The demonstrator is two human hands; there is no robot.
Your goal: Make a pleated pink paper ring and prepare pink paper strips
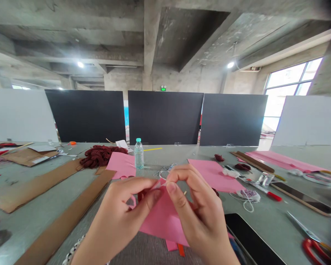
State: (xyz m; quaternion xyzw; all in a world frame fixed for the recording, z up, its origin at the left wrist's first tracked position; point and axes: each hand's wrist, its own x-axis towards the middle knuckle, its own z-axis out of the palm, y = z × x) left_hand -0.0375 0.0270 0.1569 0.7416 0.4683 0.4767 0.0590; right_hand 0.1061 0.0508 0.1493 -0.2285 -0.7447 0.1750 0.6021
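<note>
Both my hands are raised close together over the table's near edge. My left hand [129, 206] is closed, with thumb and forefinger pinching the top of a pink sheet [165, 217], where a small whitish bit shows. The fingertips of my right hand [194, 206] are pressed together at the same spot, almost touching the left ones. What lies between them is too small to make out. The pink sheet spreads below and behind both hands. Just beyond the fingertips, a loop of white cord [163, 172] is partly hidden.
A water bottle [139, 154] stands ahead, beside dark red yarn [99, 155]. Brown cardboard strips [68, 217] lie left. To the right are another pink sheet [209, 173], a white yarn bundle [248, 195], a black phone [251, 239] and red-handled scissors [310, 235]. Dark panels [165, 117] line the back.
</note>
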